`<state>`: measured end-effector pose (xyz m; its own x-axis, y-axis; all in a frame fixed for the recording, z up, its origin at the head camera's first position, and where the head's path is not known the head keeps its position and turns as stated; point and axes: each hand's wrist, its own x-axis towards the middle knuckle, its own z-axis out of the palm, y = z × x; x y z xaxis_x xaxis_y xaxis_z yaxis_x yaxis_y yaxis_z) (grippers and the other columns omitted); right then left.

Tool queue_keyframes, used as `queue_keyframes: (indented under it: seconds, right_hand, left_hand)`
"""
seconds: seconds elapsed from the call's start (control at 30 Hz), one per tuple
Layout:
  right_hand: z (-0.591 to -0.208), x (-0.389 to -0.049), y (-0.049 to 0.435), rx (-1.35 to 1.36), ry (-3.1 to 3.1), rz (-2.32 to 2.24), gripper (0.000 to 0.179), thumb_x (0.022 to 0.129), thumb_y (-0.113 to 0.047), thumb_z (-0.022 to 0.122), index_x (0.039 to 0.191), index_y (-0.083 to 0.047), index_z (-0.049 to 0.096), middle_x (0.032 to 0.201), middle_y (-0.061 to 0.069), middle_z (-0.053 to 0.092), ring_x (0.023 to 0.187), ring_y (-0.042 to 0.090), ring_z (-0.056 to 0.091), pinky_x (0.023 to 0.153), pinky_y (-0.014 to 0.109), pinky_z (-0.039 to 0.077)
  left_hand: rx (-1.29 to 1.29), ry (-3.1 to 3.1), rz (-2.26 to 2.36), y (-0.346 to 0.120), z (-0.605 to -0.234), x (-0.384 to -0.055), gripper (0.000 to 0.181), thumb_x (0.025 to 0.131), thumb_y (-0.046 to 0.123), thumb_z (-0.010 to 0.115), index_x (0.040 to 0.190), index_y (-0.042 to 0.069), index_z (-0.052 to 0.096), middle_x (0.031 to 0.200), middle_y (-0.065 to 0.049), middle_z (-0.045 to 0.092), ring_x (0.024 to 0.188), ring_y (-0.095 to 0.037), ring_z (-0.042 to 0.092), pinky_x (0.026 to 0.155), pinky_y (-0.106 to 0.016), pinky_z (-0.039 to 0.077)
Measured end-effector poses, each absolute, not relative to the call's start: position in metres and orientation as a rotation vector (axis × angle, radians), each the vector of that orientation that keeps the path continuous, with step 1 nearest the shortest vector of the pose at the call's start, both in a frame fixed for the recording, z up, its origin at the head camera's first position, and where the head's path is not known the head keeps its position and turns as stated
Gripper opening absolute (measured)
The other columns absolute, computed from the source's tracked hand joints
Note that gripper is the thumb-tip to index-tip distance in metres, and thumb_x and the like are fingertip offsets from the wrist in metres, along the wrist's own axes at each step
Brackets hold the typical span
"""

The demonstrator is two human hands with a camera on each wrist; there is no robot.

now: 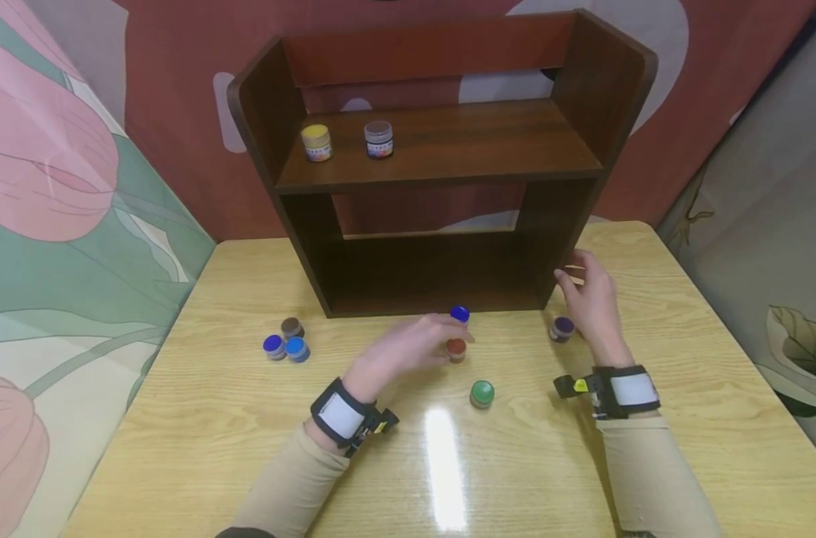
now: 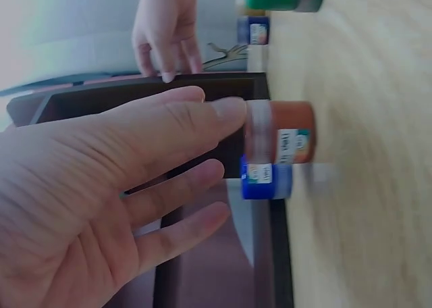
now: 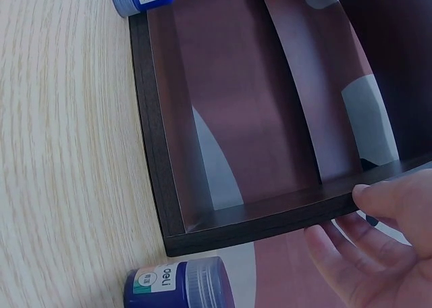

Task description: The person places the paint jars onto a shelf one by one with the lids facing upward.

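My left hand reaches over a red-brown paint jar, fingers loosely extended. In the left wrist view, a fingertip overlaps the clear lid of that jar. Just behind stands a blue paint jar at the front edge of a dark brown wooden shelf. My right hand holds the right side panel of the shelf; in the right wrist view, its thumb lies on the panel's edge with the fingers on the outer side. A purple paint jar stands beside this hand.
A green paint jar stands nearer me. At left are a brown jar, a dark blue jar and a lighter blue jar. The upper board holds a yellow jar and a clear-lidded dark jar. Patterned cloth surrounds the table.
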<state>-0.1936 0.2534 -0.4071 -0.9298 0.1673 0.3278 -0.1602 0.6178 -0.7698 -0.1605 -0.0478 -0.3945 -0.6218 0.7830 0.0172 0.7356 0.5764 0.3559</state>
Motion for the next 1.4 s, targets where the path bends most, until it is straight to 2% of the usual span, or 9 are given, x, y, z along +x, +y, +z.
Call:
queue_keyframes:
  seconds: [0.17, 0.37, 0.6, 0.77, 0.93, 1.13, 1.4]
  right_hand:
    - [-0.406, -0.194, 0.253, -0.007, -2.475, 1.231, 0.04, 0.102, -0.015, 0.055, 0.137, 0.002, 0.05, 0.134, 0.026, 0.059, 0.12, 0.044, 0.061, 0.097, 0.056, 0.054]
    - [-0.406, -0.193, 0.253, -0.018, -2.484, 1.221, 0.041, 0.102, -0.016, 0.056, 0.138, 0.0, 0.049, 0.135, 0.025, 0.059, 0.12, 0.043, 0.061, 0.097, 0.056, 0.054]
    - [-0.407, -0.194, 0.253, -0.026, -2.491, 1.212, 0.04, 0.102, -0.015, 0.055, 0.138, 0.001, 0.049, 0.135, 0.025, 0.058, 0.121, 0.043, 0.061, 0.098, 0.056, 0.054]
    - [-0.408, -0.194, 0.253, -0.025, -2.496, 1.216, 0.041, 0.102, -0.015, 0.055, 0.139, 0.0, 0.048, 0.136, 0.025, 0.057, 0.122, 0.043, 0.06, 0.098, 0.056, 0.054]
    - [-0.408, -0.194, 0.253, -0.021, -2.495, 1.22, 0.041, 0.102, -0.016, 0.055, 0.14, 0.0, 0.048, 0.136, 0.025, 0.057, 0.122, 0.043, 0.06, 0.099, 0.057, 0.053]
    - [-0.407, -0.194, 0.254, -0.029, -2.501, 1.219, 0.041, 0.102, -0.017, 0.055, 0.14, -0.001, 0.048, 0.137, 0.025, 0.057, 0.123, 0.043, 0.059, 0.099, 0.057, 0.053]
    - [-0.408, -0.194, 0.254, -0.026, -2.495, 1.215, 0.041, 0.102, -0.015, 0.055, 0.139, 0.0, 0.049, 0.136, 0.025, 0.058, 0.121, 0.043, 0.061, 0.098, 0.057, 0.054]
  left_hand:
    - [1.317, 2.641, 0.517, -0.046, -0.403, -0.16, 0.038, 0.09, 0.006, 0.073, 0.126, 0.016, 0.068, 0.118, 0.003, 0.069, 0.104, -0.006, 0.064, 0.092, -0.016, 0.054]
    - [1.326, 2.636, 0.55, -0.044, -0.412, -0.16, 0.033, 0.093, 0.003, 0.067, 0.124, 0.016, 0.069, 0.124, 0.002, 0.068, 0.108, -0.005, 0.063, 0.093, -0.014, 0.052]
    - [1.323, 2.674, 0.537, -0.041, -0.413, -0.16, 0.023, 0.097, 0.004, 0.061, 0.113, 0.015, 0.074, 0.117, 0.002, 0.071, 0.106, -0.007, 0.065, 0.088, -0.015, 0.054]
    - [1.274, 2.692, 0.529, -0.039, -0.412, -0.159, 0.022, 0.097, 0.005, 0.062, 0.113, 0.015, 0.074, 0.12, 0.001, 0.072, 0.108, -0.009, 0.067, 0.091, -0.018, 0.055]
    - [1.209, 2.712, 0.562, -0.041, -0.412, -0.159, 0.024, 0.095, 0.011, 0.065, 0.118, 0.014, 0.073, 0.129, -0.003, 0.069, 0.119, -0.014, 0.066, 0.099, -0.022, 0.054]
    - [1.161, 2.76, 0.588, -0.044, -0.412, -0.161, 0.03, 0.092, 0.019, 0.069, 0.121, 0.011, 0.071, 0.12, -0.003, 0.071, 0.109, -0.012, 0.069, 0.093, -0.02, 0.056]
    - [1.103, 2.869, 0.505, -0.045, -0.411, -0.162, 0.028, 0.088, 0.026, 0.074, 0.112, 0.01, 0.074, 0.105, -0.005, 0.072, 0.092, -0.011, 0.069, 0.08, -0.019, 0.058]
